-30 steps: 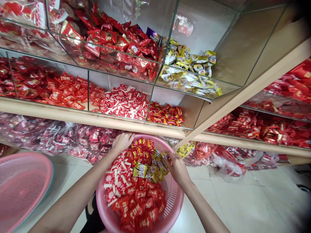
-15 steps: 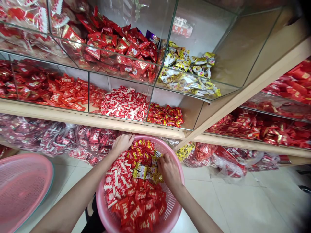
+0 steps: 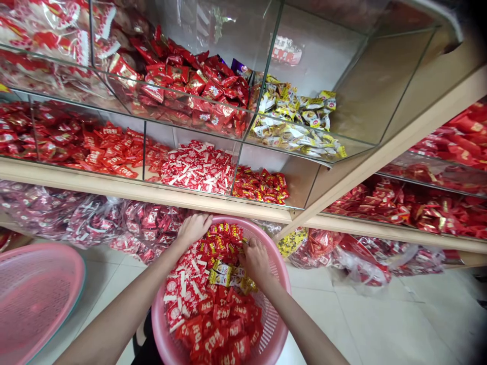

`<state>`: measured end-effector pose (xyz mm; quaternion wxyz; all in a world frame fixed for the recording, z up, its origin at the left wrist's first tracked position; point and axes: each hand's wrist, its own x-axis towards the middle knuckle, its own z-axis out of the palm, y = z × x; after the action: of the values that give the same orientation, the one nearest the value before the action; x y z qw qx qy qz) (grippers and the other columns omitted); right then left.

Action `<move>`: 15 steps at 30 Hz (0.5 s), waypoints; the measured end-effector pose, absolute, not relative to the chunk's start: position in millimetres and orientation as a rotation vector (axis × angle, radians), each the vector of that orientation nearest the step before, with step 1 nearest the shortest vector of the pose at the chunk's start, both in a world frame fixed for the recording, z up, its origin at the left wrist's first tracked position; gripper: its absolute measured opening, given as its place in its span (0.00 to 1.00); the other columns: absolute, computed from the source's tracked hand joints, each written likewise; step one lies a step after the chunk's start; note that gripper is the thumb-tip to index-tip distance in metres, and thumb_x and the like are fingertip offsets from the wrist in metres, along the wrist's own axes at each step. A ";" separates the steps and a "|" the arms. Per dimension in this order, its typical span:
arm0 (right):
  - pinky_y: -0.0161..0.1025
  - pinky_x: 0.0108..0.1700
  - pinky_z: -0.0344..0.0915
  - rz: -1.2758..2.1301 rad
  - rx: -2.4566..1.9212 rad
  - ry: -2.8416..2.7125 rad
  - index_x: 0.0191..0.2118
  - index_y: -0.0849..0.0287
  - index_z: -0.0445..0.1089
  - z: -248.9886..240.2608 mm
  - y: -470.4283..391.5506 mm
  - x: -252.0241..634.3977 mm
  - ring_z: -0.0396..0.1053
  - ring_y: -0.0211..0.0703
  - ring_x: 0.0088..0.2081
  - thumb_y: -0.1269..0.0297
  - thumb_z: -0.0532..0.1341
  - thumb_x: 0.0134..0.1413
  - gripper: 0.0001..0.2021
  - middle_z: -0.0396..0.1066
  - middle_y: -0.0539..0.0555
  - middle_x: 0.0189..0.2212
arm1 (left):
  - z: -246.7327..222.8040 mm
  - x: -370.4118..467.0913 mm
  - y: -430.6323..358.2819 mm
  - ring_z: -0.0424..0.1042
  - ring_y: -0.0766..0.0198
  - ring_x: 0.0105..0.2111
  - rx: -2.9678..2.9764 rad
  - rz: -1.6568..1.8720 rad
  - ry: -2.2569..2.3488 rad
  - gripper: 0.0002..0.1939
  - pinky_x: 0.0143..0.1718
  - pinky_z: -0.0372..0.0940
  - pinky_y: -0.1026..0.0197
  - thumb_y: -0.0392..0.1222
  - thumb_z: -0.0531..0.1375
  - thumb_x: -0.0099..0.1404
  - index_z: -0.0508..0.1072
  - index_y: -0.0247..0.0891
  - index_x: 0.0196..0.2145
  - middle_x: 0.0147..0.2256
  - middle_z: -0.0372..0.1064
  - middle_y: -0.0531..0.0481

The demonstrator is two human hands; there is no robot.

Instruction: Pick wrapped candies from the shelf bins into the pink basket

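A round pink plastic basket point(image 3: 279, 324) with slotted sides stands below the shelf and holds wrapped candies in separate groups. My left hand point(image 3: 195, 229) grips its far left rim, fingers closed over the edge. Inside at the right, my right hand point(image 3: 256, 259) has its fingers pinched on a small wrapped candy, mostly hidden by the fingers. Around that hand are yellow-and-white candies point(image 3: 220, 274) and small red-and-yellow candies point(image 3: 224, 238). Red-and-white candies point(image 3: 184, 284) fill the left side, and larger red packets point(image 3: 220, 324) lie nearest me.
A second pink basket point(image 3: 41, 304) stands at the lower left. Ahead, shelves with glass dividers hold yellow-and-white candies point(image 3: 300, 111) and red-and-white candies point(image 3: 198, 165). Plastic bags of candy point(image 3: 95, 218) lie beneath the wooden shelf edge point(image 3: 114, 187). Tiled floor point(image 3: 365, 314) shows at right.
My right hand has shifted slightly left within the basket, over the yellow-and-white candies. My left hand stays on the rim. The view has tilted slightly.
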<state>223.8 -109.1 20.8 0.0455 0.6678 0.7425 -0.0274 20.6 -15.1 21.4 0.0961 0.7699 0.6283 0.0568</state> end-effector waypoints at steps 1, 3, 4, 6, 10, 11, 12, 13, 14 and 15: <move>0.42 0.45 0.57 -0.082 2.046 2.265 0.38 0.61 0.70 20.6 -109.8 224.6 0.62 0.50 0.44 0.62 0.56 0.53 0.10 0.65 0.62 0.43 | 21.4 20.5 -15.1 0.73 0.54 0.35 2.277 0.167 1.862 0.28 0.38 0.63 0.58 0.53 0.37 0.66 0.73 0.39 0.40 0.35 0.73 0.42; 0.42 0.45 0.56 -0.072 2.053 2.267 0.37 0.61 0.70 21.1 -111.5 226.0 0.61 0.50 0.44 0.62 0.55 0.53 0.10 0.65 0.62 0.43 | 21.5 20.5 -15.2 0.72 0.55 0.36 2.270 0.163 1.865 0.28 0.38 0.63 0.58 0.53 0.37 0.66 0.73 0.39 0.41 0.35 0.73 0.42; 0.43 0.45 0.57 -0.063 2.057 2.269 0.37 0.62 0.70 21.6 -112.5 226.5 0.61 0.51 0.44 0.62 0.55 0.53 0.11 0.65 0.63 0.43 | 21.6 20.5 -15.2 0.72 0.55 0.36 2.269 0.161 1.866 0.28 0.38 0.63 0.59 0.53 0.37 0.66 0.73 0.39 0.41 0.35 0.73 0.42; 0.44 0.44 0.57 -0.042 2.063 2.266 0.38 0.63 0.70 22.0 -114.4 227.0 0.61 0.52 0.44 0.62 0.55 0.53 0.11 0.64 0.64 0.44 | 22.1 20.6 -15.4 0.72 0.55 0.36 2.272 0.158 1.865 0.28 0.38 0.63 0.58 0.53 0.37 0.66 0.73 0.38 0.40 0.34 0.73 0.42; 0.44 0.41 0.58 -0.027 2.077 2.252 0.37 0.63 0.69 21.7 -116.4 228.3 0.62 0.52 0.42 0.61 0.56 0.53 0.11 0.65 0.64 0.42 | 23.5 21.0 -15.8 0.73 0.54 0.35 2.293 0.163 1.853 0.28 0.37 0.63 0.58 0.53 0.37 0.67 0.73 0.39 0.39 0.34 0.73 0.42; 0.44 0.41 0.59 -0.023 2.081 2.260 0.37 0.63 0.69 22.3 -116.1 229.4 0.62 0.52 0.42 0.62 0.56 0.53 0.11 0.65 0.64 0.41 | 23.8 21.0 -15.9 0.73 0.54 0.35 2.297 0.164 1.851 0.28 0.37 0.63 0.58 0.52 0.37 0.67 0.73 0.39 0.39 0.34 0.73 0.42; 0.43 0.41 0.59 -0.015 2.087 2.273 0.38 0.63 0.69 23.5 -115.2 230.8 0.63 0.51 0.42 0.62 0.56 0.53 0.11 0.65 0.63 0.40 | 24.0 20.9 -15.9 0.73 0.54 0.35 2.301 0.165 1.848 0.28 0.37 0.63 0.58 0.52 0.37 0.67 0.73 0.39 0.39 0.34 0.73 0.42; 0.42 0.40 0.59 -0.005 2.095 2.287 0.39 0.63 0.68 25.2 -113.6 232.6 0.63 0.49 0.41 0.63 0.55 0.54 0.10 0.65 0.62 0.40 | 24.1 20.7 -15.8 0.73 0.54 0.35 2.304 0.166 1.844 0.28 0.37 0.63 0.58 0.52 0.37 0.67 0.73 0.39 0.40 0.34 0.73 0.42; 0.40 0.39 0.59 0.001 2.105 2.294 0.39 0.63 0.67 27.4 -111.5 234.6 0.64 0.48 0.41 0.64 0.53 0.56 0.10 0.65 0.62 0.39 | 24.1 20.6 -15.7 0.73 0.55 0.35 2.307 0.167 1.839 0.27 0.37 0.63 0.58 0.52 0.37 0.67 0.73 0.39 0.40 0.34 0.73 0.43; 0.38 0.37 0.60 0.001 2.110 2.293 0.40 0.63 0.67 29.8 -108.7 236.7 0.65 0.45 0.39 0.66 0.52 0.57 0.10 0.65 0.61 0.39 | 24.0 20.4 -15.4 0.73 0.55 0.35 2.310 0.169 1.836 0.27 0.37 0.63 0.58 0.52 0.37 0.67 0.73 0.39 0.40 0.35 0.73 0.43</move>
<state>236.7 -108.7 29.8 0.0128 0.6771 0.7358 0.0002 20.4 -15.4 24.0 0.0931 0.7781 0.6186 0.0569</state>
